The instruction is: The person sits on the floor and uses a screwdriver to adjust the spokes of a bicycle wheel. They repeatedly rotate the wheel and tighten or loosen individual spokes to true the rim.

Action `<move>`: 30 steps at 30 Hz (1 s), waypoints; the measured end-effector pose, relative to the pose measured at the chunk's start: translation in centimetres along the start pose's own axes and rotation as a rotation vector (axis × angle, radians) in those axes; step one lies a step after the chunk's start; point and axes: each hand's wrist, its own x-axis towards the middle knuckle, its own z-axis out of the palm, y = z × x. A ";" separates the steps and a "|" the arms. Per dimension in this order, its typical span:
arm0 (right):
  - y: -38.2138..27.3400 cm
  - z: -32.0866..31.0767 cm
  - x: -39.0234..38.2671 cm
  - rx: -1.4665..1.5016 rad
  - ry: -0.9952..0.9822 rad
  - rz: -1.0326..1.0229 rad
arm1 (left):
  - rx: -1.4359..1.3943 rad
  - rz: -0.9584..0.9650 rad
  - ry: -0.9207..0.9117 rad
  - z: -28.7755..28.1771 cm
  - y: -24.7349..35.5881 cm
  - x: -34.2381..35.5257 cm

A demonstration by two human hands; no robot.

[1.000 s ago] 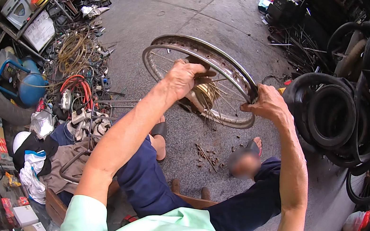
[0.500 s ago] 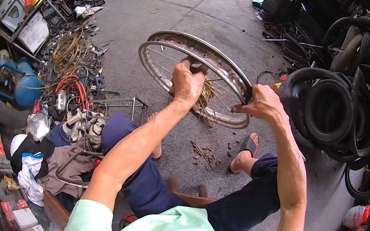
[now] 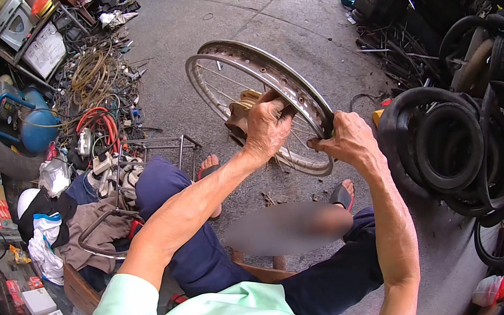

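Observation:
A bare metal spoked wheel (image 3: 290,83) without a tyre is held tilted above the floor in front of me. Its rim is stained, with small holes along the band. The rusty brown hub (image 3: 238,119) shows beyond my left wrist, with several thin spokes. My left hand (image 3: 268,127) reaches in among the spokes, its fingers closed at the inner side of the rim and partly hidden by it. At the right edge, my right hand (image 3: 351,137) grips the rim between thumb and fingers. Whether a small part sits under those fingers, I cannot make out.
Black tyres (image 3: 449,147) are piled at the right. At the left lie a metal frame (image 3: 181,142), tangled cables (image 3: 93,73), a blue compressor tank (image 3: 38,124) and cloths (image 3: 97,236). Small debris (image 3: 269,198) lies on the floor below the wheel; a blurred patch covers part of it.
The wheel has shifted slightly left, and its hub shows more now. My left hand has moved a little right and down along the spokes; my right hand has moved slightly left with the rim.

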 end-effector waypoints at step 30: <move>-1.4 2.5 1.7 0.396 -0.097 -0.190 | -0.433 -0.676 -0.182 -3.2 1.1 -0.3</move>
